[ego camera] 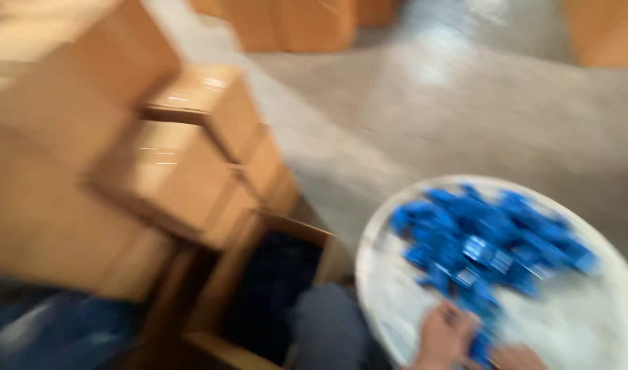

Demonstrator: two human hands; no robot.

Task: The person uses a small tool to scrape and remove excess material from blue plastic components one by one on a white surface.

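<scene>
Several stacked brown cardboard boxes (pixel 156 157) sat far left of the hands; an open box with dark contents (pixel 273 294) lay nearer. Left hand (pixel 445 336) rested on the round white tray (pixel 396 288), fingers curled into the small blue plastic parts (pixel 488 247), apparently picking some out. Right hand (pixel 516 358) was mostly cut off; grip unclear. Pile ran left-right, just beyond the fingers; single parts' orientation lost to blur. Next move probably needs a firm pinch.

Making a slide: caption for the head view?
Blurred view: a hand touches blue pieces on a round white tray, beside cardboard boxes.
</scene>
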